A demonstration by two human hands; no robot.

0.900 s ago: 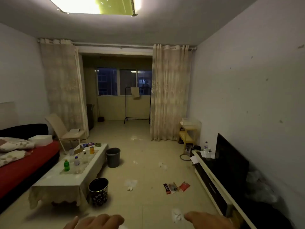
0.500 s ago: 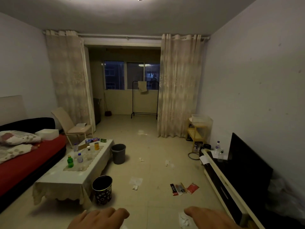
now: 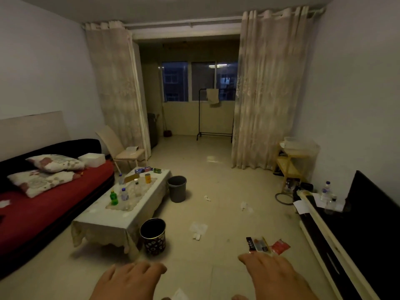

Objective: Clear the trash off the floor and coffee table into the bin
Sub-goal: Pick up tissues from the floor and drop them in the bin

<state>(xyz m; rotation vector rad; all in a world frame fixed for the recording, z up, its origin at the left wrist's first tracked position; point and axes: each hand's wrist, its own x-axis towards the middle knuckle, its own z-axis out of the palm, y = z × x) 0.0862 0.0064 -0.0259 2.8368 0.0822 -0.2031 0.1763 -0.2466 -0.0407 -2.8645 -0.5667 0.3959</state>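
My left hand and my right hand are raised at the bottom of the view, fingers relaxed, holding nothing. A black patterned bin stands on the floor by the coffee table. A grey bin stands further back. Bottles, a green one among them, and boxes sit on the table. Snack wrappers lie on the floor just beyond my right hand. White tissues and paper scraps are scattered over the tiles. Another white scrap lies between my hands.
A red sofa bed with pillows runs along the left. A TV stand with a dark screen and water bottles lines the right wall. A folding chair, a yellow shelf and a clothes rack stand further back.
The view has tilted down and moved forward. Both hands have risen further into the picture, and the wrappers now lie close to my right fingertips.
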